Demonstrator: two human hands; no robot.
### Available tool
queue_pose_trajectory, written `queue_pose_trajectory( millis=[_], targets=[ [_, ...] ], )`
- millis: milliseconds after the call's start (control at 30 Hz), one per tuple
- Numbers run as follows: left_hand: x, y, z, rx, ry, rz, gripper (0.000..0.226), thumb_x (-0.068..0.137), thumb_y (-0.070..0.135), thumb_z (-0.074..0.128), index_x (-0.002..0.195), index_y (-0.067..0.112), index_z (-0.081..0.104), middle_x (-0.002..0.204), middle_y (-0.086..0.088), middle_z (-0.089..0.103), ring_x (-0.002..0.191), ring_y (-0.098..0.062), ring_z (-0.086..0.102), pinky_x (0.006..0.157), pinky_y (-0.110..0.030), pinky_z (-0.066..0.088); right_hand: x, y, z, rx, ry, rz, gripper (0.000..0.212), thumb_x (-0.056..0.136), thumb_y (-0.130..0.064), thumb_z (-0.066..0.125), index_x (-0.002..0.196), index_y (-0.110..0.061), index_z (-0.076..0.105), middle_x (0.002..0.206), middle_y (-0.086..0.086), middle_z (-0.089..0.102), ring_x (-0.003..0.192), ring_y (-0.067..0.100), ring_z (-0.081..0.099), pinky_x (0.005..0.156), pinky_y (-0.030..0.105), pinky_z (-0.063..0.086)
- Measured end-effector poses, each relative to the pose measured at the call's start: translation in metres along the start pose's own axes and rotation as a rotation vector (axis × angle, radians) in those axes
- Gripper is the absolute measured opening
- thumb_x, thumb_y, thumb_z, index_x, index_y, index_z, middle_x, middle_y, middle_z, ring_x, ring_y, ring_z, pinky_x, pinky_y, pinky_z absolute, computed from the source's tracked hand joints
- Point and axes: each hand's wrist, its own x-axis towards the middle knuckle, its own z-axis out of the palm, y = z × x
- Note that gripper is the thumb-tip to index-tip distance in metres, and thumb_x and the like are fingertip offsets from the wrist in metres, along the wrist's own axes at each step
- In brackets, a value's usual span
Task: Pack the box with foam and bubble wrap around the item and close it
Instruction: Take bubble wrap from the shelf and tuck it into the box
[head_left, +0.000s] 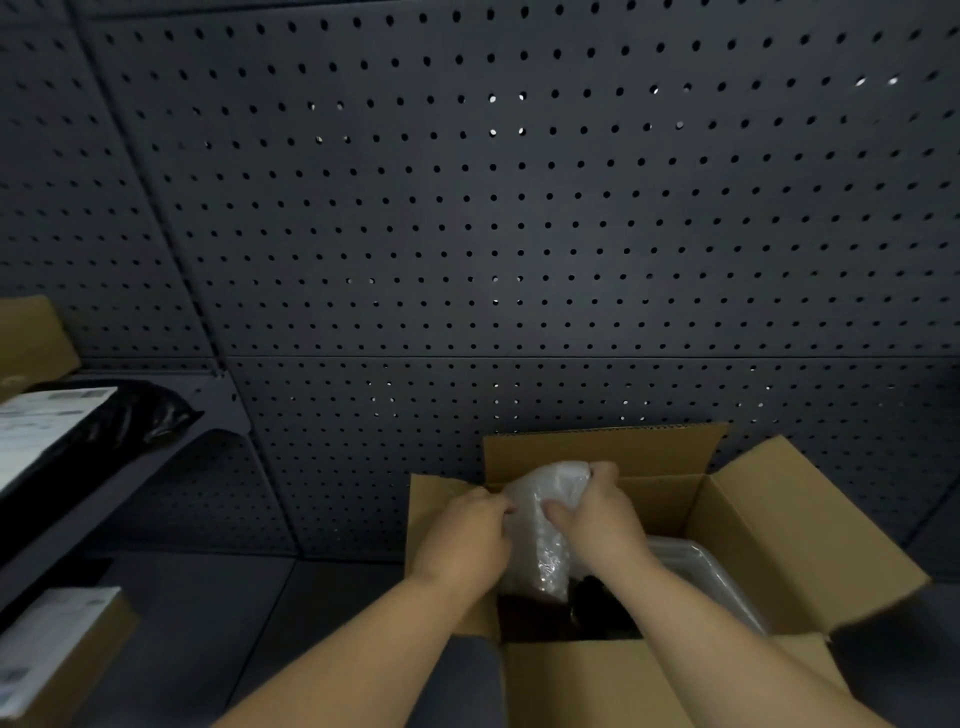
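An open brown cardboard box (800, 530) stands at the lower right with all its flaps up or spread outward. Both hands hold a crumpled sheet of clear bubble wrap (540, 525) above the box's left half. My left hand (462, 540) pinches its left edge. My right hand (602, 514) grips its top and right side. A dark item (597, 608) lies in the bottom of the box, mostly hidden under the wrap and my right forearm. A pale foam or plastic sheet (701, 566) lines the right inside of the box.
A dark pegboard wall (493, 208) fills the background. A shelf on the left carries a black poly bag with a white label (78, 421) and a cardboard box (26, 338). Another labelled box (57, 649) sits at the lower left on the grey worktop (234, 623).
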Motion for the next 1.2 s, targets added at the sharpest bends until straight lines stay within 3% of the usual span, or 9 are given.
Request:
queue_pose_trajectory(
  millis=[100, 233, 433, 633, 800, 867, 967, 1100, 1200],
  targets=[
    [-0.005, -0.010, 0.001, 0.230, 0.071, 0.036, 0.031, 0.096, 0.020, 0.044, 0.125, 0.021, 0.055, 0.127, -0.002, 0.052, 0.116, -0.020, 0.049, 0.095, -0.036, 0.044, -0.007, -0.007, 0.001, -0.179, 0.018, -0.091, 0.049, 0.092, -0.032, 0.058, 0.130, -0.011, 0.035, 0.093, -0.003, 0.052, 0.077, 0.012, 0.056, 0.054, 0.017, 0.037],
    [-0.010, -0.019, 0.001, 0.349, -0.024, -0.007, 0.028, 0.095, 0.018, 0.044, 0.121, 0.018, 0.053, 0.124, -0.005, 0.053, 0.114, -0.024, 0.050, 0.092, -0.035, 0.043, -0.016, -0.016, 0.006, -0.386, 0.034, -0.181, 0.049, 0.095, -0.030, 0.052, 0.139, -0.015, 0.035, 0.130, 0.010, 0.043, 0.105, 0.024, 0.060, 0.069, 0.022, 0.040],
    [-0.014, -0.030, 0.005, 0.342, -0.093, -0.024, 0.030, 0.097, 0.022, 0.043, 0.124, 0.017, 0.053, 0.125, -0.006, 0.054, 0.115, -0.024, 0.050, 0.089, -0.036, 0.047, -0.025, -0.012, 0.019, -0.537, 0.072, -0.261, 0.049, 0.100, -0.029, 0.042, 0.141, -0.015, 0.019, 0.117, 0.008, 0.056, 0.094, 0.023, 0.064, 0.062, 0.027, 0.042],
    [-0.014, -0.030, 0.004, 0.344, -0.108, 0.002, 0.034, 0.099, 0.036, 0.039, 0.125, 0.019, 0.054, 0.124, -0.005, 0.053, 0.111, -0.023, 0.052, 0.083, -0.034, 0.045, -0.025, -0.012, 0.032, -0.365, 0.043, -0.198, 0.044, 0.098, -0.026, 0.047, 0.137, -0.018, 0.028, 0.127, 0.008, 0.045, 0.096, 0.020, 0.059, 0.067, 0.025, 0.046],
    [-0.013, -0.029, 0.008, 0.332, -0.118, 0.024, 0.037, 0.099, 0.039, 0.038, 0.129, 0.023, 0.053, 0.128, -0.005, 0.051, 0.113, -0.025, 0.052, 0.083, -0.033, 0.044, -0.021, -0.013, 0.028, -0.198, -0.062, -0.176, 0.063, 0.088, -0.026, 0.063, 0.141, -0.018, 0.029, 0.133, 0.009, 0.032, 0.112, 0.023, 0.051, 0.089, 0.029, 0.050],
    [-0.013, -0.030, 0.009, 0.317, -0.126, 0.016, 0.037, 0.099, 0.040, 0.038, 0.128, 0.024, 0.053, 0.125, -0.006, 0.051, 0.111, -0.025, 0.053, 0.083, -0.032, 0.045, -0.021, -0.014, 0.028, -0.183, -0.039, -0.204, 0.065, 0.088, -0.022, 0.063, 0.141, -0.020, 0.026, 0.132, 0.008, 0.032, 0.109, 0.022, 0.052, 0.083, 0.026, 0.050],
    [-0.013, -0.032, 0.011, 0.292, -0.148, 0.005, 0.036, 0.099, 0.041, 0.036, 0.129, 0.028, 0.052, 0.122, -0.006, 0.052, 0.106, -0.025, 0.055, 0.081, -0.033, 0.047, -0.023, -0.012, 0.030, -0.220, 0.026, -0.276, 0.048, 0.094, -0.019, 0.053, 0.136, -0.025, 0.031, 0.126, 0.005, 0.039, 0.092, 0.017, 0.054, 0.064, 0.019, 0.040],
    [-0.011, -0.034, 0.013, 0.309, -0.191, 0.013, 0.035, 0.099, 0.044, 0.034, 0.130, 0.035, 0.050, 0.123, -0.005, 0.050, 0.106, -0.026, 0.055, 0.083, -0.036, 0.050, -0.020, -0.007, 0.032, -0.208, 0.018, -0.248, 0.029, 0.097, -0.015, 0.042, 0.125, -0.017, 0.049, 0.127, 0.007, 0.046, 0.098, 0.021, 0.052, 0.073, 0.025, 0.035],
    [-0.010, -0.035, 0.013, 0.325, -0.209, 0.023, 0.036, 0.099, 0.047, 0.033, 0.129, 0.037, 0.050, 0.121, -0.005, 0.050, 0.106, -0.026, 0.054, 0.083, -0.038, 0.050, -0.015, -0.003, 0.034, -0.311, -0.005, -0.236, 0.034, 0.097, -0.019, 0.046, 0.130, -0.013, 0.047, 0.129, 0.008, 0.043, 0.106, 0.025, 0.054, 0.082, 0.029, 0.046]
  ],
)
